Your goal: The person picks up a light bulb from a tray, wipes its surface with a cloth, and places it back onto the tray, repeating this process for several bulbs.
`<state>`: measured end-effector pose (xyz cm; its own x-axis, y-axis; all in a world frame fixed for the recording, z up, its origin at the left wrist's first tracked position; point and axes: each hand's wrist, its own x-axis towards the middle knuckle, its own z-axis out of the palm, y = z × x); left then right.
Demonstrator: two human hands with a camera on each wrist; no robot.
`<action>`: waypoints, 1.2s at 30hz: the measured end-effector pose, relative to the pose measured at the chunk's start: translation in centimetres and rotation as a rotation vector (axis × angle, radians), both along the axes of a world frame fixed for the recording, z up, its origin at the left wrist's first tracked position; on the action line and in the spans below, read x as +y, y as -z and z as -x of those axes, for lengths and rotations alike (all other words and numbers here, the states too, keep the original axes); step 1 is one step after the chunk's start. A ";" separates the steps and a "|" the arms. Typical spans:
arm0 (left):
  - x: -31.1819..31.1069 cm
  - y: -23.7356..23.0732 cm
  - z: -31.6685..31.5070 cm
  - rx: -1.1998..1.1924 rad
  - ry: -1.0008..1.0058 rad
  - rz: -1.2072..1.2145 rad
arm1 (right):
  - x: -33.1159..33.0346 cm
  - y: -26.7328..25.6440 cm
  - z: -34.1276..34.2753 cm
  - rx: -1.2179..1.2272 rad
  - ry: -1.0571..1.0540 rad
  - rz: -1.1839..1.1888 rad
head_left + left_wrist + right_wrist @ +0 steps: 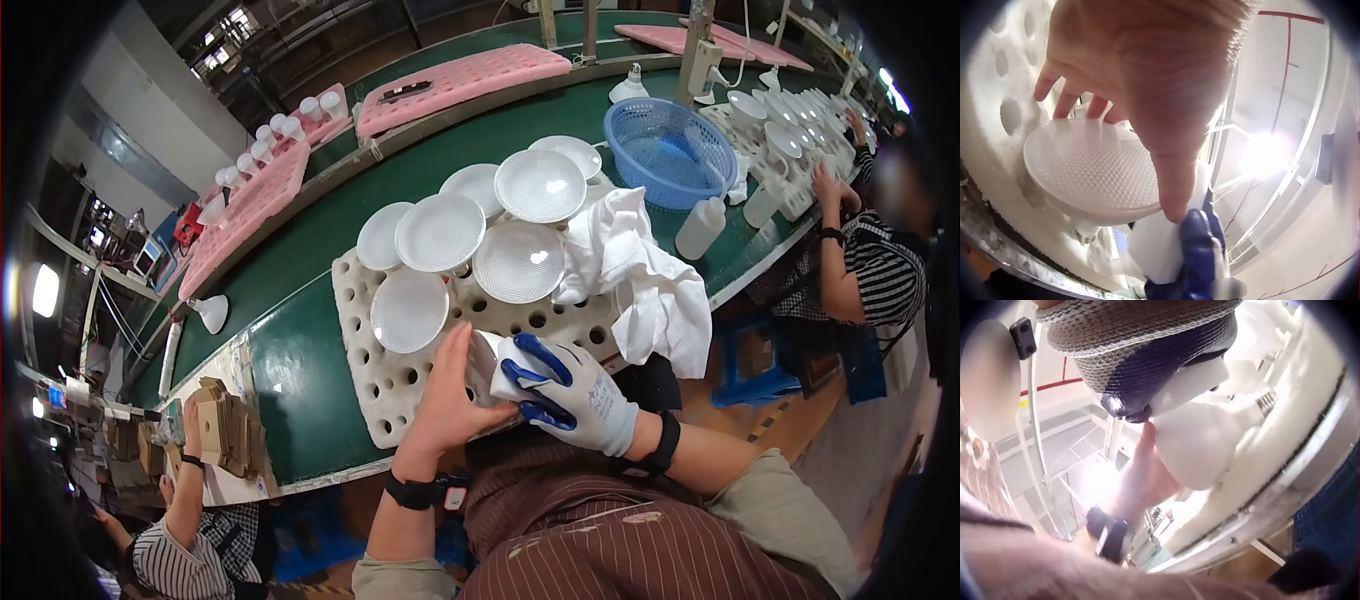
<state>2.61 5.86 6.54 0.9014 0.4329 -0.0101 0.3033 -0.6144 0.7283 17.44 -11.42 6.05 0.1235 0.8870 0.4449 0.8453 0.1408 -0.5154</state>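
Note:
A white reflector bulb (1094, 165) with a dimpled lens and a screw base is held in front of the body. My bare left hand (445, 400) grips its rim, thumb on one side and fingers on the other. A blue and white glove covers my right hand (580, 395), which holds a folded white cloth (1191, 381) against the bulb. In the right wrist view the bulb's smooth white body shows, its metal screw base pointing away from my left hand. Behind my hands, several more reflector bulbs (440, 232) stand lens up in a holed foam tray (355, 325).
Crumpled white cloths (660, 300) lie on the tray's right side. Beyond stand a blue basket (650, 190) and a white bottle (701, 228) on the green bench (295, 370). People work at both sides, cardboard pieces (225, 430) at the left. Pink foam trays (470, 85) are behind.

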 end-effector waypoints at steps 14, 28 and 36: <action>0.3 -0.9 -0.3 -0.045 0.106 -0.076 | -0.1 0.8 -0.3 -0.047 0.051 0.073; 3.2 -4.5 -3.0 0.280 0.241 0.075 | -1.5 2.9 -3.5 0.331 0.113 0.142; 3.6 -3.1 -3.8 0.258 0.259 0.320 | -1.0 3.8 -4.5 0.767 -0.019 0.111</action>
